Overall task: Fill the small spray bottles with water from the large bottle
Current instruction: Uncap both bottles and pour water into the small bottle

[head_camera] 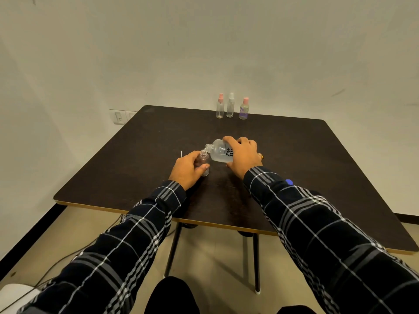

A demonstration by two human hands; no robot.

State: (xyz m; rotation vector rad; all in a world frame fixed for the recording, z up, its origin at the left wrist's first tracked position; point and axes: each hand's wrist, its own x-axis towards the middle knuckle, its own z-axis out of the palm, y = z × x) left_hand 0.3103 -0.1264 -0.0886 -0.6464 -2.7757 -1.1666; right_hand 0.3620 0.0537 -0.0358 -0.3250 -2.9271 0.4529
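**Large bottle tipped over the neck of a small one**

Near the middle of the dark brown bench point(136, 155), the left hand point(188, 169) held a small clear plastic bottle point(204, 161) upright. Its grip was wrapped round the body, with the thumb across the front. The neck of this bottle was uncapped, and its base seemed to rest on the bench.

The right hand point(243, 158) held a large clear plastic bottle with black lettering point(219, 152). Its grip was closed over the body from above, fingers on the far side and thumb on the near side. The large bottle was tilted to the left, almost on its side. Its open mouth hung just above the small bottle's neck; whether the two touched, or whether water ran, could not be told. Water lay in the lower side of the large bottle. A gold ring point(261, 156) showed on the right hand.

A thin white stick point(181, 153) stood up just behind the left hand. A small blue object point(289, 181) showed at the edge of the right plaid sleeve point(317, 223), partly hidden.

Three capped spray bottles stood in a row at the far edge, well apart from the hands:
- a clear bottle with a pink sprayer point(220, 107)
- a clear bottle with a white sprayer point(230, 106)
- a purple-labelled bottle with a pink cap point(244, 109)
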